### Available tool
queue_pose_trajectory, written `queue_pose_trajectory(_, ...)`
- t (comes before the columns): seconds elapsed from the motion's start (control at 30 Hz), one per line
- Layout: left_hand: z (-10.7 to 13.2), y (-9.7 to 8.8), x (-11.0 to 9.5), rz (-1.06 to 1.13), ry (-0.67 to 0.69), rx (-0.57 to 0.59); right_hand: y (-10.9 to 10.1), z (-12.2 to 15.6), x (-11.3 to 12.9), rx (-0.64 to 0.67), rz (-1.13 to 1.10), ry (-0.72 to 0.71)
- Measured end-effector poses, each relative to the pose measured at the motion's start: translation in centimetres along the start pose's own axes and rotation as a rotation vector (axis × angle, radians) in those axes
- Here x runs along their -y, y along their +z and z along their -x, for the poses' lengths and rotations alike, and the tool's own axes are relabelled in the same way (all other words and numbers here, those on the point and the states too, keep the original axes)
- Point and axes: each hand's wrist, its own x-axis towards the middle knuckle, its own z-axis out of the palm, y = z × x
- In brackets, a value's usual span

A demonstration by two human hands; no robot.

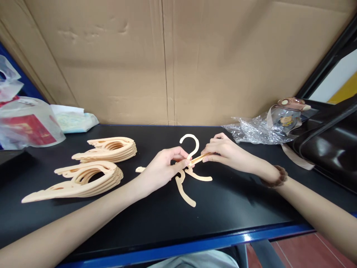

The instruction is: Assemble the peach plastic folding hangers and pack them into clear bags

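My left hand pinches the middle of a cream plastic folding hanger just below its hook, over the black tabletop. My right hand grips one of the hanger's flat arms from the right, fingers closed on it. Two other curved arms of the hanger splay down toward me on the table. Both hands meet at the hanger's centre joint.
Two stacks of cream hanger parts lie at the left. Plastic bags sit at the far left, crumpled clear wrap and a dark bag at the right. A cardboard wall stands behind; the table's blue edge is near me.
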Motion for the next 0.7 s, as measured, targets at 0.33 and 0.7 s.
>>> queue_pose_trajectory(0.33,-0.06,0.15,0.16,-0.075,-0.006,-0.043,0.43,0.05,0.1,0.078,-0.037,0.046)
queue_pose_trajectory(0.7,-0.45,-0.41,0.35,0.042,-0.128,-0.039,0.96,-0.12,0.54,0.07,-0.035,0.101)
